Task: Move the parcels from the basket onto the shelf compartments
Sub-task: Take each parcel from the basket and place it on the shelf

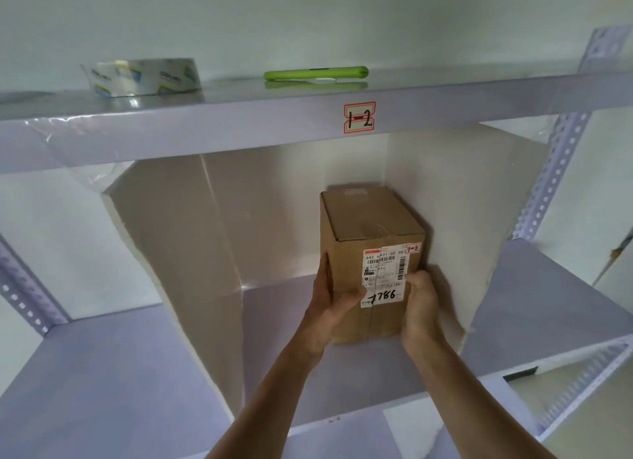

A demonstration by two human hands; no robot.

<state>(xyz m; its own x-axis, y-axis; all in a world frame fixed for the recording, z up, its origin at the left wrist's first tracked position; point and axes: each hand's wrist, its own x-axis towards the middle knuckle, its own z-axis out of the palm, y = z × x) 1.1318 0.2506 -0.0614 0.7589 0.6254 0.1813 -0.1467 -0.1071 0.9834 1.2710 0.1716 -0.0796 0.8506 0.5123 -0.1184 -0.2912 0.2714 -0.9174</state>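
Observation:
A brown cardboard parcel [370, 225] stands upright on the shelf board [281, 321], inside the compartment tagged "1-2" [359, 118]. Its white shipping label carries "7786" and a small "1-2" sticker. It sits close to the compartment's right white divider [479, 219]. My left hand [330, 301] grips the parcel's lower left edge, thumb across the front. My right hand [423, 304] holds the lower right corner with curled fingers. The basket is out of view.
On the board above lie a roll of clear tape [144, 77] and a green utility knife [315, 73]. A white divider [178, 253] walls the compartment's left side. Perforated metal uprights [551, 171] frame the rack at right and left.

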